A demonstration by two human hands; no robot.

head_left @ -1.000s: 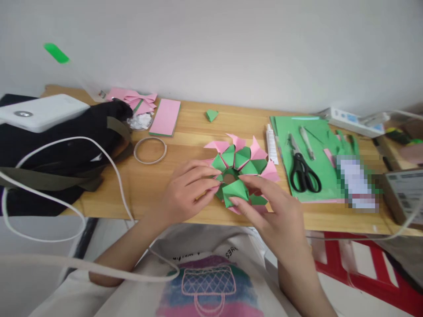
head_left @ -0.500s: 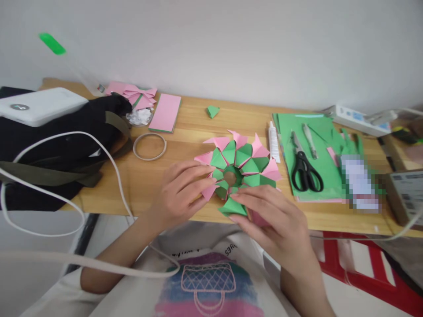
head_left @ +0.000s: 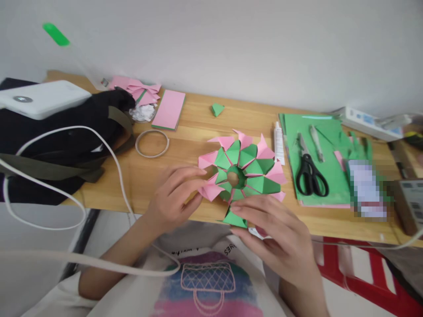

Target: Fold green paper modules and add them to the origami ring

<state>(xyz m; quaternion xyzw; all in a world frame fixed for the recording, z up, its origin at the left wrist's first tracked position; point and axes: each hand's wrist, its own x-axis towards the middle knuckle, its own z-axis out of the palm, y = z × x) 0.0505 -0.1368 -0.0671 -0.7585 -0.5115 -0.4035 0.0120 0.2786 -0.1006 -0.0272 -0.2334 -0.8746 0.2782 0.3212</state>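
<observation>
A folded paper flower [head_left: 262,165] with green inner petals and pink pointed tips lies near the table's front edge, round a hole in its middle. Its left pink tip sits between the thumb and fingers of my left hand [head_left: 175,198]. My right hand [head_left: 277,233] pinches the petals at the near side, thumb below and fingers above. Part of that near side is hidden behind my right fingers. One green petal [head_left: 236,219] there sticks out toward my shirt.
Black scissors [head_left: 311,176] and paper scraps lie on green paper sheets [head_left: 340,189] to the right, beside a white tube [head_left: 279,143]. A tape ring [head_left: 152,155], pink paper stack [head_left: 169,110] and black bag [head_left: 82,114] are leftward. A white cable [head_left: 120,176] hangs over the front edge.
The view has shifted slightly. My left fingers have drawn back a little to the flower's outer left tip, showing more petals. The near green petal now points more toward me.
</observation>
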